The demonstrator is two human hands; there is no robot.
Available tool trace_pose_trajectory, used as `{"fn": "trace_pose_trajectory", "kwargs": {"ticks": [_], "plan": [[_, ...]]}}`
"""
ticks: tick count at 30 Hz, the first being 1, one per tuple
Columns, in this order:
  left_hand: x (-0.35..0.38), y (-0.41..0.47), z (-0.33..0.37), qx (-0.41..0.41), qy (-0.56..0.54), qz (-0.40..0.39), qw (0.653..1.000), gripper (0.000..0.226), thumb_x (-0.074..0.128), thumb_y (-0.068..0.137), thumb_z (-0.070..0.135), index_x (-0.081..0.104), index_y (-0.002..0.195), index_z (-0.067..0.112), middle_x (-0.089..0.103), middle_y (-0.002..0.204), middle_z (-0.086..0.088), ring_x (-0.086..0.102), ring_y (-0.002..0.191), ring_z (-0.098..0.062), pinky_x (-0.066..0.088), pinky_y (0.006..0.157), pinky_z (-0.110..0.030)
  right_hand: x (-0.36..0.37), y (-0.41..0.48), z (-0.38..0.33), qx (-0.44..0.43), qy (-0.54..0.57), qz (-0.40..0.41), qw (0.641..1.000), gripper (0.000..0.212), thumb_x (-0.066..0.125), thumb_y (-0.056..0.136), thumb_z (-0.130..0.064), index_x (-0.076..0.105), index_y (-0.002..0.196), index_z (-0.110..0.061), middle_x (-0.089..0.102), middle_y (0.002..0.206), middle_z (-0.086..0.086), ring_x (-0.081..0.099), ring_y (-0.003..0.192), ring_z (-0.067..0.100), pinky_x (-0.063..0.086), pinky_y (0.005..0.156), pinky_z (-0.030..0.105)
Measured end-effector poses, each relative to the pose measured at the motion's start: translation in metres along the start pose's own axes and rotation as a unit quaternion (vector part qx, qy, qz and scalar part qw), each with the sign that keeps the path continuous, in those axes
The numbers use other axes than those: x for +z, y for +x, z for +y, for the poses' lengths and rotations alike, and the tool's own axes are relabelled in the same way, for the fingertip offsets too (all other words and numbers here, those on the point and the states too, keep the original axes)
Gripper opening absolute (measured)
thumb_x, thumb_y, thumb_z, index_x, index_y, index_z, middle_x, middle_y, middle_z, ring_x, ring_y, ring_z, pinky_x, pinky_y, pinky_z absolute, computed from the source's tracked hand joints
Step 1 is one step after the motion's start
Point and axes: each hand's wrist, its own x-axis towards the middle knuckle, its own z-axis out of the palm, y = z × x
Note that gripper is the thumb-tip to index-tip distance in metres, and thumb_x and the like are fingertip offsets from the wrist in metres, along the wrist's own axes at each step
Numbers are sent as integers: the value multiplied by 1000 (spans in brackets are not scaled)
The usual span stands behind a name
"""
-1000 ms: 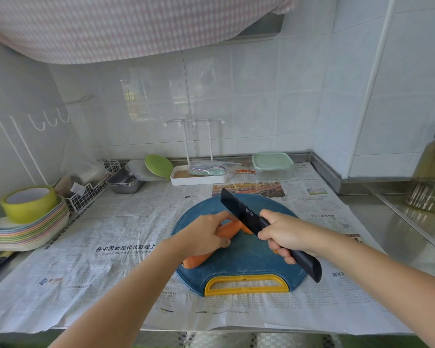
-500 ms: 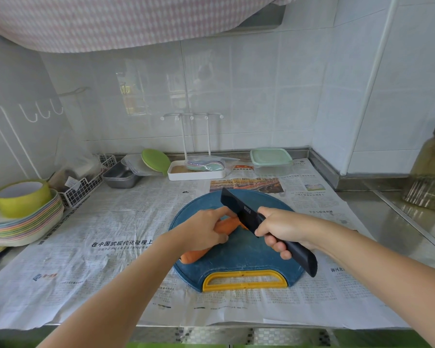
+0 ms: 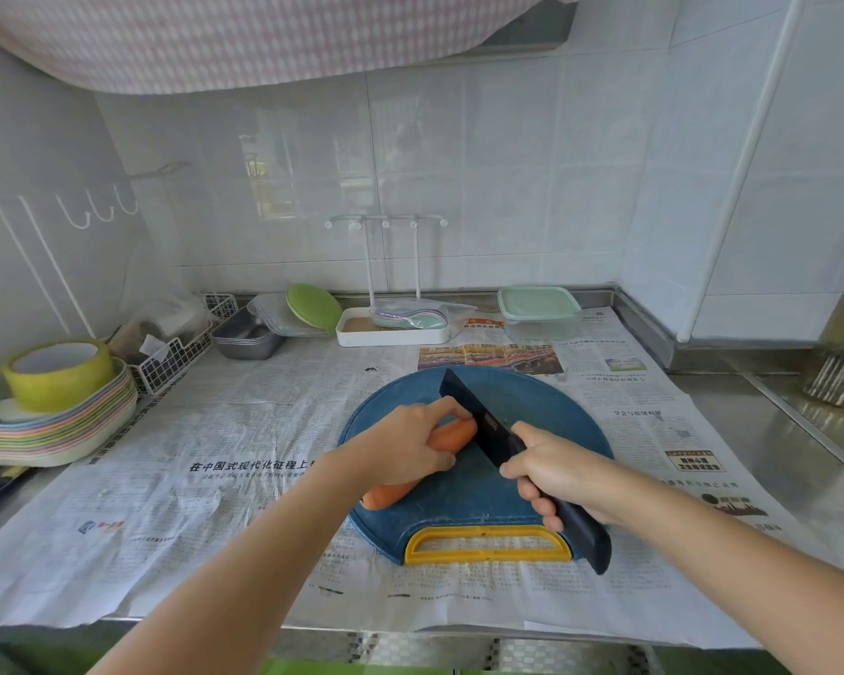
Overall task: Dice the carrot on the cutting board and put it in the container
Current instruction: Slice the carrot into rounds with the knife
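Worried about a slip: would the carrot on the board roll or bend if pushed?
The carrot looks round, so it would probably roll if the left hand let go. It lies straight, so likely stiff, not floppy.

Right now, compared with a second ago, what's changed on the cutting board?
Very little. The knife in the right hand seems to have edged down against the far end of the carrot; no cut piece shows yet. The left hand still holds the carrot on the blue cutting board, the right hand still grips the knife handle, and the lidded container stays at the back.
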Motion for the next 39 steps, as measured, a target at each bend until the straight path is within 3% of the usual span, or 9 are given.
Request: {"fn": "trace_pose_trajectory", "kwargs": {"ticks": [3,6,14,39], "plan": [[-1,-1,1,-3,-3,-5,1000,49,61,86,30,38,129,38,54,122,-2,51,103,-19,40,91,-34,-2,-3,-4,-3,-7,0,1000,16,43,99,-8,41,114,-12,40,62,5,35,37,12,33,37,23],[-1,-1,1,-7,-5,-7,1000,50,61,86,30,38,129,39,53,123,-2,51,104,-20,41,94,-36,-5,-7,-10,-13,-17,-1,1000,12,44,99,-8,42,108,-14,40,62,6,35,38,13,33,37,23],[-3,-1,4,-9,-7,-14,1000,51,62,87,28,37,130,37,54,124,-4,51,103,-20,41,95,-37,-11,-14,-23,-31,-43,4,999,16,46,100,-11,42,115,-7,40,62,5,35,38,12,33,38,24],[-4,-4,5,-9,-7,-8,1000,48,61,88,28,38,130,35,54,121,-4,51,100,-20,42,93,-36,-12,-17,-26,-31,-59,-4,998,13,45,100,-9,42,113,-10,39,62,5,34,39,11,32,39,24]]}}
